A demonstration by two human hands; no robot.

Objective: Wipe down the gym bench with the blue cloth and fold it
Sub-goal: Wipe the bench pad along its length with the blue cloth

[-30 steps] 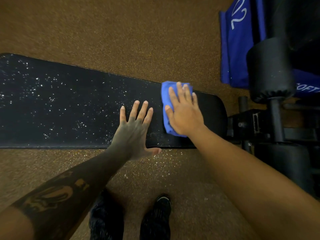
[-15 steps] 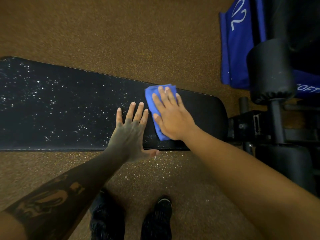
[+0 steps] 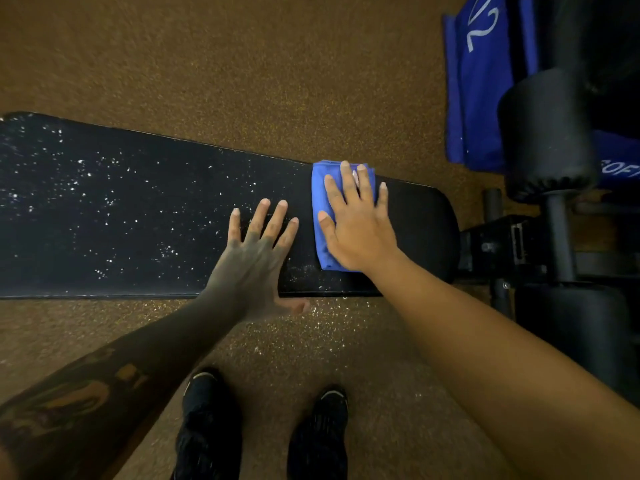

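The black gym bench (image 3: 121,220) runs left to right across the view. White specks cover its left and middle parts, while its right end looks plain black. A folded blue cloth (image 3: 320,192) lies across the pad near the right end. My right hand (image 3: 360,233) presses flat on the cloth, fingers spread and thumb at its left edge. My left hand (image 3: 252,261) rests flat on the pad just left of the cloth, fingers apart, thumb hanging over the near edge, holding nothing.
Right of the bench are its black frame (image 3: 502,244) and a black foam roller (image 3: 543,133). A blue pad with white lettering (image 3: 485,81) lies at the top right. My two black shoes (image 3: 207,427) stand on the brown floor, where white specks (image 3: 311,334) lie.
My right hand slid the cloth left along the bench, then back right toward its end. My left hand has stayed in nearly the same spot.
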